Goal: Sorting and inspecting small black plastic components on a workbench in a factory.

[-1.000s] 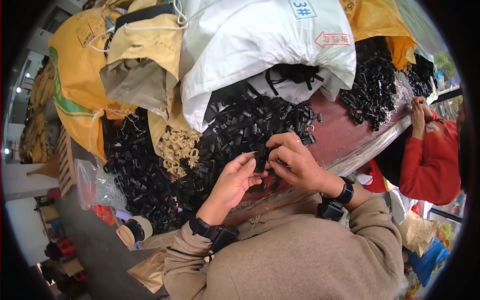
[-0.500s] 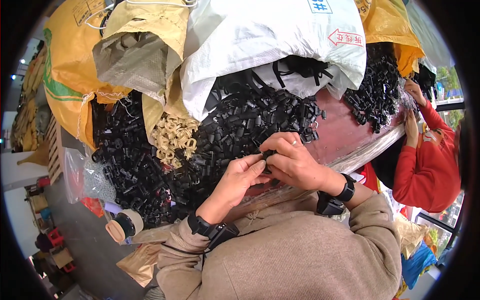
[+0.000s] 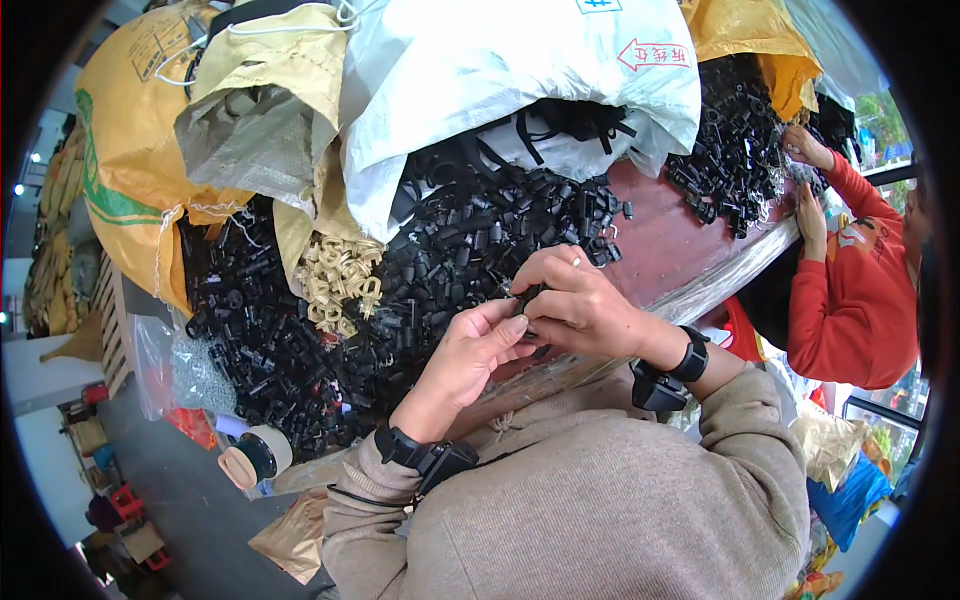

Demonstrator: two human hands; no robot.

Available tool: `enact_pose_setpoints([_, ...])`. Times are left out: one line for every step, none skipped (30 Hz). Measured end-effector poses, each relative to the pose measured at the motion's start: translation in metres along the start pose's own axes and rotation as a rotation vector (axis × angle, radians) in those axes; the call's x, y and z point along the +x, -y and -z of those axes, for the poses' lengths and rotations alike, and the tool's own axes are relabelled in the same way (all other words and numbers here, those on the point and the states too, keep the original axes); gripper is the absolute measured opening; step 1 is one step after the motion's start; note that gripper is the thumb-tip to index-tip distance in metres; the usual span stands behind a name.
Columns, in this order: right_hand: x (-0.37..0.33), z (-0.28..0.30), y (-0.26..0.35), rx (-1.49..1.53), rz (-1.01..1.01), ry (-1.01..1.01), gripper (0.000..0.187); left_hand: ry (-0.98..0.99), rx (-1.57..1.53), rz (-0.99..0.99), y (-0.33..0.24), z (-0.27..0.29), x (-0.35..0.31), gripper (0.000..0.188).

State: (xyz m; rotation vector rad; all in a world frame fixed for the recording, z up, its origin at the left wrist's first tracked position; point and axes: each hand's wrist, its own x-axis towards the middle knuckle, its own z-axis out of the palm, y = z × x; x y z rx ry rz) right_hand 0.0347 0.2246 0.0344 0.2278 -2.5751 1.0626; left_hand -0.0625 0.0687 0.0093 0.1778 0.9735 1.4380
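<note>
Head view shows us pinching a small black plastic part [image 3: 527, 300] between our left hand [image 3: 470, 355] and right hand [image 3: 575, 305], above the bench [image 3: 680, 240] heaped with black parts [image 3: 450, 250]. We judge it light, stiff, best gripped by its edges.

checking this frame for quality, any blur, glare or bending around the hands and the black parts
Head view: even daylight, no harsh glare; left hand and right hand look sharp, the small black part between them is dark and hard to read; table edge bends with the fisheye, and the corners are black.
</note>
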Motion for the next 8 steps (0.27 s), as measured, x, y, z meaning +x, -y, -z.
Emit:
enact_pose_setpoints([-0.001,0.003,-0.001,0.041,0.008,-0.051,0.012,0.012,-0.060,-0.008,0.000,0.000,0.001,0.026])
enact_pose_setpoints([-0.002,0.005,-0.004,0.081,0.016,-0.103,0.012,0.024,-0.120,-0.016,-0.001,0.002,0.002,0.025])
enact_pose_setpoints([-0.006,0.009,-0.009,0.080,0.007,-0.101,0.012,0.027,-0.125,-0.009,-0.002,0.004,0.003,0.025])
enact_pose_setpoints([-0.014,0.015,-0.019,0.000,-0.093,-0.156,0.011,0.018,-0.125,-0.007,-0.003,0.007,0.003,0.025])
enact_pose_setpoints([-0.021,0.022,-0.030,-0.081,-0.194,-0.210,0.010,0.009,-0.126,-0.006,-0.005,0.011,0.004,0.025])
enact_pose_setpoints([-0.029,0.026,-0.042,-0.082,-0.205,-0.204,0.010,0.000,-0.130,-0.004,-0.006,0.015,0.005,0.025])
enact_pose_setpoints([-0.038,0.030,-0.058,-0.221,-0.336,-0.131,0.012,-0.004,-0.140,-0.002,-0.007,0.018,0.006,0.027])
enact_pose_setpoints([-0.045,0.035,-0.071,-0.366,-0.470,-0.057,0.015,0.000,-0.150,0.002,-0.007,0.019,0.007,0.028])
